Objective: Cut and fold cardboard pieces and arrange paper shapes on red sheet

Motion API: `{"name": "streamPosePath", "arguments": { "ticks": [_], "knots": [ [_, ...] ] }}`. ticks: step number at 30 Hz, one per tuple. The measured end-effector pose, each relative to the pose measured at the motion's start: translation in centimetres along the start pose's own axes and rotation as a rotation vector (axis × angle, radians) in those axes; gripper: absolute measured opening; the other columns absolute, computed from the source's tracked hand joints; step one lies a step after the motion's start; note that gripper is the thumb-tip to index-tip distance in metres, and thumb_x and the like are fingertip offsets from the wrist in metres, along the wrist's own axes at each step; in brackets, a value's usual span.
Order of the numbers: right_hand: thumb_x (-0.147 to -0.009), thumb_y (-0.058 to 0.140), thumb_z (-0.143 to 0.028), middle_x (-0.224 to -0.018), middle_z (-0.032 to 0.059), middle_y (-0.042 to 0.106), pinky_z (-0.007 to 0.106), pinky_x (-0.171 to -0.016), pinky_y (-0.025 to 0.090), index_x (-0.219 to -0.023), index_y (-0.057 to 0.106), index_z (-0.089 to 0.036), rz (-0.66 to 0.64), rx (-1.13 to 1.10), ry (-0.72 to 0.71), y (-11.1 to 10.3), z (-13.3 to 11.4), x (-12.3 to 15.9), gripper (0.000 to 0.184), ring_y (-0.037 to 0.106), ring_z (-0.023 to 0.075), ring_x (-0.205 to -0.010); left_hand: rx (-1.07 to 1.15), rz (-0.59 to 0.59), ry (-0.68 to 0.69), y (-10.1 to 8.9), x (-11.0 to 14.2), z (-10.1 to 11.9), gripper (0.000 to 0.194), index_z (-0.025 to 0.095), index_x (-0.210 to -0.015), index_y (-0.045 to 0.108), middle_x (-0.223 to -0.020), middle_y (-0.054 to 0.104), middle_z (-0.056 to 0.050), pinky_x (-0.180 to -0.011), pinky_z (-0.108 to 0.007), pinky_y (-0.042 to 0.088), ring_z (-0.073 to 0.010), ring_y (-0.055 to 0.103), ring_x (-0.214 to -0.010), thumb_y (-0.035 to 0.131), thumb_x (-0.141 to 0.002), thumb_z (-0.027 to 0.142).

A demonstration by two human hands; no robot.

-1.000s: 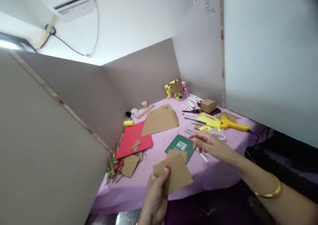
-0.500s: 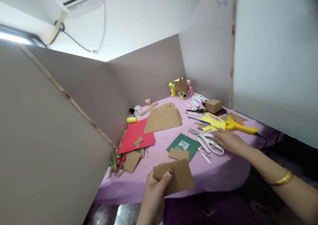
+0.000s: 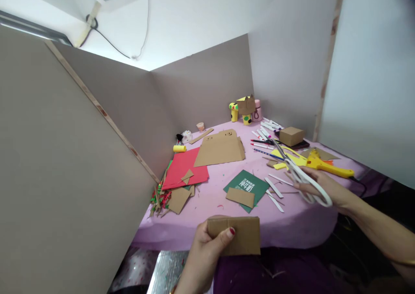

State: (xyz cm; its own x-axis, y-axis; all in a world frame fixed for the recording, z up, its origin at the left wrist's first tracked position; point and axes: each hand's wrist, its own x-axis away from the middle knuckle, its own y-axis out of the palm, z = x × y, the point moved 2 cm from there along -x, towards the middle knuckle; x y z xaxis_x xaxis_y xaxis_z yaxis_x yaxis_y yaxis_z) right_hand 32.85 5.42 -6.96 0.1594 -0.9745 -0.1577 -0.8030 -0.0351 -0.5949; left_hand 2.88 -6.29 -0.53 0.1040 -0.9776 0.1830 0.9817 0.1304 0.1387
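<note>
My left hand (image 3: 209, 246) grips a piece of brown cardboard (image 3: 244, 238) at the table's front edge, thumb on top. On the right, white-handled scissors (image 3: 301, 175) are lifted off the table in my right hand (image 3: 319, 183), blades pointing up and to the left. Between my hands lies a green printed card (image 3: 257, 183), with a small cardboard strip (image 3: 240, 196) across its lower part. White paper strips (image 3: 274, 188) lie beside the card, left of the scissors.
A yellow glue gun (image 3: 329, 166) lies at the right, its cord trailing off the edge. Red sheets (image 3: 180, 168), a large cardboard piece (image 3: 220, 151) and scraps (image 3: 160, 203) cover the left. Markers (image 3: 270, 124) and a small cardboard box (image 3: 291, 135) sit farther back. Partition walls enclose the table.
My right hand has picked the scissors up off the table. The cardboard in my left hand has turned more level. The whole view has shifted slightly.
</note>
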Motion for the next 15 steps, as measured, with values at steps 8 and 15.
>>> {"name": "streamPosePath", "arguments": {
  "ticks": [8,15],
  "knots": [
    [-0.068,0.071,-0.036,-0.127,0.0041,0.056,0.039,-0.093,0.045,-0.124,0.052,-0.036,-0.371,-0.046,-0.238,0.8,-8.6,7.7,0.059,0.051,0.0309,-0.115,-0.144,-0.087,0.052,-0.6,1.5,0.6,0.014,0.016,-0.07,0.073,-0.07,0.071,-0.007,-0.062,-0.024,0.047,-0.0189,0.062,-0.068,0.076,-0.058,0.024],
    [-0.068,0.071,-0.038,-0.124,0.0038,0.059,0.04,-0.087,0.05,-0.123,0.053,-0.039,-0.417,0.104,-0.259,0.8,-9.3,9.3,0.057,0.053,0.033,-0.111,-0.245,-0.218,0.113,-0.5,2.8,1.5,0.009,0.021,-0.07,0.076,-0.072,0.073,-0.009,-0.063,-0.028,0.048,-0.0238,0.065,-0.069,0.072,-0.062,0.019]
  ]
}}
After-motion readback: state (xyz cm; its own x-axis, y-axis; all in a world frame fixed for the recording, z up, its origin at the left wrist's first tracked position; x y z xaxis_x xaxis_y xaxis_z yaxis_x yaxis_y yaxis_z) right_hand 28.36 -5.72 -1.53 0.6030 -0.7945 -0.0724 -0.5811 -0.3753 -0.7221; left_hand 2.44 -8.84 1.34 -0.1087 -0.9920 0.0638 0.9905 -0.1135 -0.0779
